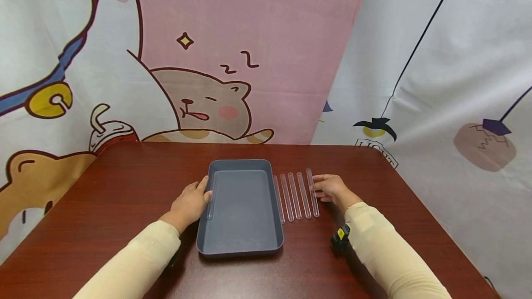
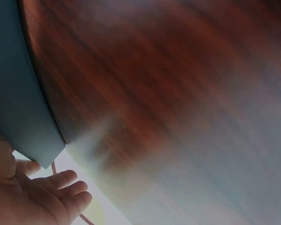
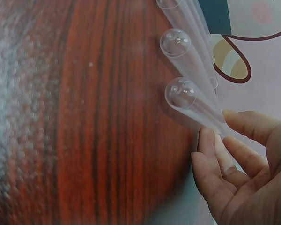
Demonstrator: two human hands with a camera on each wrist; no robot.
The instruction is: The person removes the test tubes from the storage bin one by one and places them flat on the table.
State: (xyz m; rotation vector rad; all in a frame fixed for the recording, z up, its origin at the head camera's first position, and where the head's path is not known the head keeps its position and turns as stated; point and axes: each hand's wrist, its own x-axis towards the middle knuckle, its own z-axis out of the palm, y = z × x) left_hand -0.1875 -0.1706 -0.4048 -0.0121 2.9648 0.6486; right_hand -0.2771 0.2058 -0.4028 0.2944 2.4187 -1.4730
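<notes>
My left hand (image 1: 189,204) rests at the left rim of a grey rectangular tray (image 1: 249,239), its thumb and index finger reaching the rim. In the left wrist view, the other fingers hang loosely beside the tray's wall. One clear test tube (image 1: 212,197) lies inside the tray along its left side. Right of the tray, several clear test tubes (image 1: 294,196) lie side by side on the table. With thumb and fingertips, my right hand (image 1: 330,188) pinches the rightmost test tube (image 1: 313,195). Its rounded end (image 3: 180,93) points toward me.
The brown wooden table (image 1: 137,188) has its far edge against a cloth backdrop (image 1: 291,59) printed with cartoon animals. A small black device (image 1: 341,239) with a yellow mark sits at the right wrist.
</notes>
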